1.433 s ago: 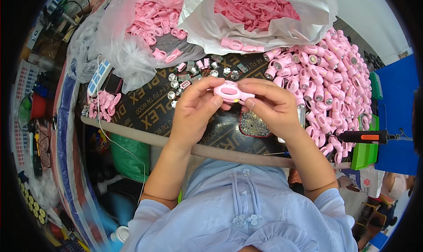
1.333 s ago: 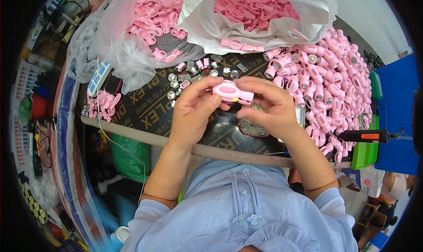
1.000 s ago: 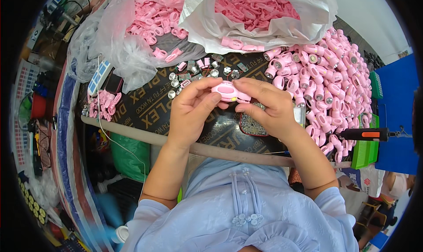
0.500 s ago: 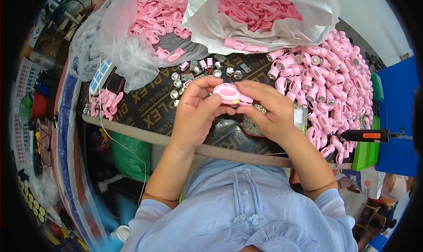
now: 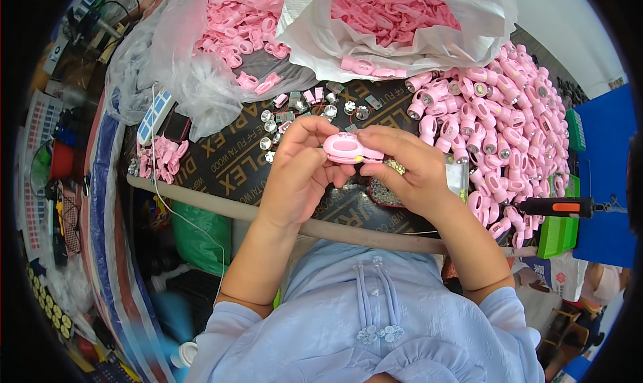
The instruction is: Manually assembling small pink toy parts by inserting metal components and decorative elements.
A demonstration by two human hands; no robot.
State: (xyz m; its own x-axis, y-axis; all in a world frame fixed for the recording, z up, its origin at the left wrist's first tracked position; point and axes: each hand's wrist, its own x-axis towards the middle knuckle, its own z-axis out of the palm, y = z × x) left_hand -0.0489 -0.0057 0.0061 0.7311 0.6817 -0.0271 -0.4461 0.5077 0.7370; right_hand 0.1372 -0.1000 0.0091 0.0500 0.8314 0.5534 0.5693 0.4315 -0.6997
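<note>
holding a pink casing [image 5: 344, 146] between left hand [image 5: 295, 168] and right hand [image 5: 420, 172]

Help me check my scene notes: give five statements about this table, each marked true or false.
1. The left hand holds a pink casing. True.
2. The green bag lies on top of the table. False: the green bag is below the table's edge.
3. The white sack holds pink parts. True.
4. The pink pile is left of both hands. False: the pink pile is to their right.
5. The right hand touches the casing. True.
</note>
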